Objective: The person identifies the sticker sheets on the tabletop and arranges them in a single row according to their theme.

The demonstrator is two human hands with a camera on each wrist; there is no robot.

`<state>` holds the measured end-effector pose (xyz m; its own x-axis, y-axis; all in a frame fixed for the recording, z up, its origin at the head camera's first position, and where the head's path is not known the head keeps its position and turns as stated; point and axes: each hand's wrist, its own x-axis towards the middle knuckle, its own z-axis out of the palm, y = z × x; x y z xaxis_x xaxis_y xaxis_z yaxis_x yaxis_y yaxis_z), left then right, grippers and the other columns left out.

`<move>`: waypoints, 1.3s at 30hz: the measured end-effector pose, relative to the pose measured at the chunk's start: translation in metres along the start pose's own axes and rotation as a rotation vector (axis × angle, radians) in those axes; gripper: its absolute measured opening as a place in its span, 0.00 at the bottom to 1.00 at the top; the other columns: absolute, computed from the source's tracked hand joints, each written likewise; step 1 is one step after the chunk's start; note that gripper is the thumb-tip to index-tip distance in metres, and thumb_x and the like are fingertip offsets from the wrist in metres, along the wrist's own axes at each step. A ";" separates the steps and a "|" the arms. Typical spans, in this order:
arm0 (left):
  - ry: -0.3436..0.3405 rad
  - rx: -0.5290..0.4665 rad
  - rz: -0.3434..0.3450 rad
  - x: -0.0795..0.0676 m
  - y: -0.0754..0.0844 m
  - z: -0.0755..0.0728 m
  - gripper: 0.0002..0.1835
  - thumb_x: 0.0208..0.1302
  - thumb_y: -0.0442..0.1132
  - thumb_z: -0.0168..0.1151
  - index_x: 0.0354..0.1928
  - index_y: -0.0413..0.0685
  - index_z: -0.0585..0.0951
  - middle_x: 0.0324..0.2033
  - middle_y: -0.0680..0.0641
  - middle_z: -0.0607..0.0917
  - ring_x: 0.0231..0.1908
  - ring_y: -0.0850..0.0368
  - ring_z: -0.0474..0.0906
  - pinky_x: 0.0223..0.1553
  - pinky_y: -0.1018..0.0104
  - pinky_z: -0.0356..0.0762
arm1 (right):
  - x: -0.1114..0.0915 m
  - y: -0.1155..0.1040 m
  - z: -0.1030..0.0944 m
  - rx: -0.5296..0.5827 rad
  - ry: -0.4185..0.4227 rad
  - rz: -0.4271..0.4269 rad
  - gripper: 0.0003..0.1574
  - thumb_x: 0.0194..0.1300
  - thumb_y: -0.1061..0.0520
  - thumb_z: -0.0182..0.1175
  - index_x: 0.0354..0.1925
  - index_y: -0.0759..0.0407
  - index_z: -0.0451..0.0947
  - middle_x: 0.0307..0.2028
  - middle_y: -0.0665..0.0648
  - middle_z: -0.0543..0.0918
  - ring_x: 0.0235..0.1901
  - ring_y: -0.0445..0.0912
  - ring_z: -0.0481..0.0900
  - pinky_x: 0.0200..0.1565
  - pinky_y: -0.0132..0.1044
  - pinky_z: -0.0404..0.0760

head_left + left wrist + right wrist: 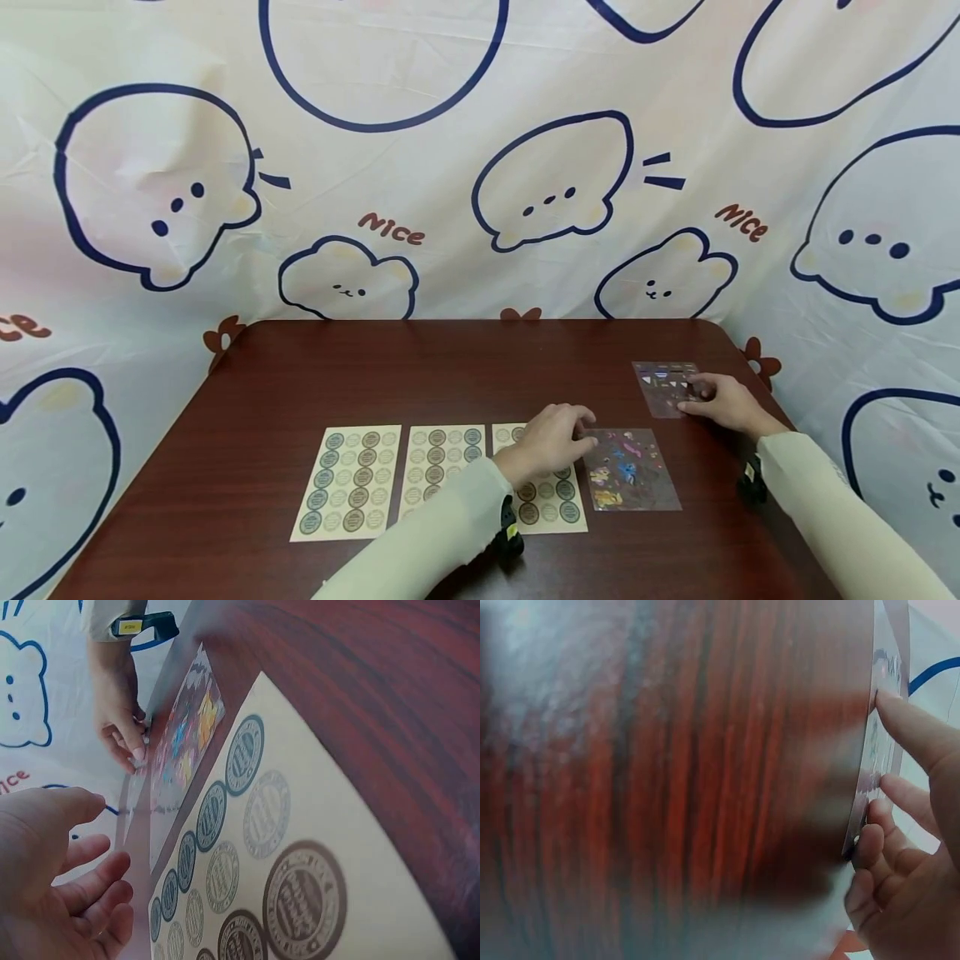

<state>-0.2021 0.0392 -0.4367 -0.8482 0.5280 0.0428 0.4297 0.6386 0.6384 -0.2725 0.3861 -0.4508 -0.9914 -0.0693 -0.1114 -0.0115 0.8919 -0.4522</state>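
Observation:
My right hand [723, 402] rests its thumb and fingertips on a small clear sheet of stickers [660, 392] at the table's back right. In the right wrist view the thumb and index finger [911, 799] touch that sheet's face, spread apart. My left hand [551, 440] hovers with loosely bent fingers over the right-hand cream sheet of round stickers [551, 518], holding nothing. Just beyond its fingertips lies a clear sheet of colourful stickers [637, 471]. The left wrist view shows this hand [56, 870] apart from the cream sheet [360, 885].
Two more cream sheets of round label stickers, a left one [345, 483] and a middle one [435, 467], lie in a row on the dark wooden table [247, 467]. A white cloth with cartoon bears [442, 167] hangs behind the table and along its sides.

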 end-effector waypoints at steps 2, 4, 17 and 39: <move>-0.003 -0.005 -0.009 0.001 -0.001 -0.002 0.19 0.71 0.45 0.63 0.61 0.51 0.81 0.45 0.51 0.86 0.40 0.63 0.80 0.35 0.72 0.74 | 0.002 0.000 0.002 0.007 0.002 -0.011 0.46 0.60 0.43 0.73 0.64 0.73 0.72 0.37 0.62 0.76 0.39 0.54 0.72 0.41 0.46 0.73; -0.002 -0.009 -0.015 0.002 -0.004 -0.003 0.19 0.70 0.45 0.64 0.60 0.51 0.81 0.44 0.51 0.86 0.38 0.63 0.80 0.34 0.72 0.74 | 0.004 -0.002 0.004 0.013 -0.003 -0.020 0.46 0.60 0.43 0.73 0.64 0.73 0.72 0.37 0.62 0.77 0.39 0.54 0.73 0.41 0.45 0.73; 0.011 -0.011 -0.033 0.007 -0.009 -0.015 0.20 0.71 0.46 0.63 0.61 0.51 0.80 0.47 0.49 0.85 0.43 0.58 0.79 0.38 0.67 0.76 | 0.027 -0.020 0.019 0.034 -0.015 -0.154 0.48 0.57 0.40 0.74 0.63 0.72 0.73 0.57 0.75 0.78 0.51 0.60 0.77 0.57 0.63 0.74; 0.030 -0.076 -0.095 0.017 -0.032 -0.041 0.22 0.73 0.44 0.61 0.65 0.48 0.77 0.55 0.43 0.82 0.56 0.47 0.78 0.53 0.52 0.78 | 0.045 -0.081 0.035 0.095 -0.097 -0.171 0.30 0.56 0.48 0.77 0.44 0.66 0.75 0.37 0.62 0.77 0.38 0.51 0.73 0.42 0.43 0.73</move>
<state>-0.2430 0.0048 -0.4247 -0.8933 0.4494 0.0014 0.3232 0.6402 0.6969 -0.3112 0.2955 -0.4500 -0.9587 -0.2629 -0.1085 -0.1617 0.8176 -0.5526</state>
